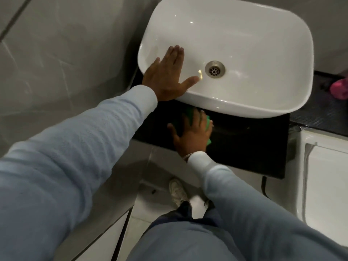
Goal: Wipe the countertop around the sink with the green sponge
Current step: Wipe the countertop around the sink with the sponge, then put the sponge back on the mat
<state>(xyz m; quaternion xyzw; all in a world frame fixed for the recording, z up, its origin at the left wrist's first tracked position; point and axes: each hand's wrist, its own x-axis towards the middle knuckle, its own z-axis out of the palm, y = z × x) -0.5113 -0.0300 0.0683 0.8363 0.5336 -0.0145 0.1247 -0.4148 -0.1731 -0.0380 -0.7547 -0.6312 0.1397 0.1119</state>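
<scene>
A white oval basin sink (244,34) with a metal drain (215,69) sits on a black countertop (244,147). My left hand (169,74) lies flat and open on the sink's near-left rim, fingers spread into the bowl. My right hand (192,132) presses the green sponge (189,114) down on the black countertop just in front of the sink's front edge. The sponge is mostly hidden under my fingers and partly tucked beneath the basin's overhang.
Grey tiled wall stands to the left. A pink object (339,89) lies on the dark counter at the right of the sink. A white fixture (323,176) stands at the right. My shoe (178,191) is on the tiled floor below the counter edge.
</scene>
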